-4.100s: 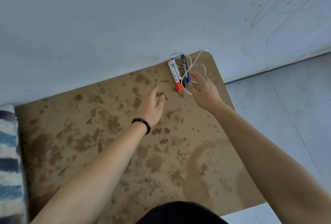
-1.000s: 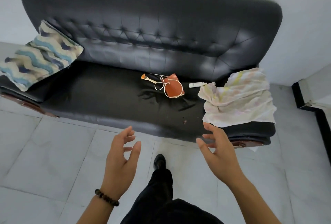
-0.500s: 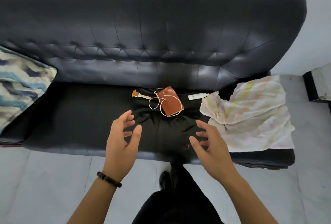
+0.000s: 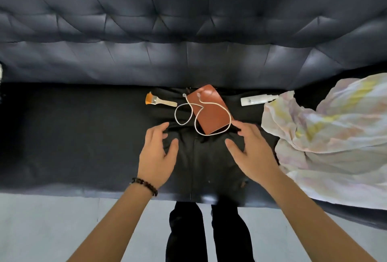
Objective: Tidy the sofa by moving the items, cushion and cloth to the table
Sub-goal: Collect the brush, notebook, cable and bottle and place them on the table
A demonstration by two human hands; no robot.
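On the black sofa seat (image 4: 73, 136) lies a brown leather wallet (image 4: 210, 111) with a white cable (image 4: 186, 113) looped over it. A small brush (image 4: 160, 101) with orange bristles lies to its left, and a white spray bottle (image 4: 256, 100) to its right. A pale multicoloured cloth (image 4: 326, 140) is crumpled over the seat's right end. My left hand (image 4: 158, 155) and my right hand (image 4: 252, 152) hover open just in front of the wallet, one on each side, holding nothing. The cushion is out of view.
The tufted black backrest (image 4: 188, 31) fills the top of the view. Light floor tiles (image 4: 52, 226) run along the sofa's front edge, and my dark-trousered legs (image 4: 209, 234) stand against it.
I have left the table and come up to the sofa. Over the last second the view closed in and both empty hands reached forward to just short of the wallet.
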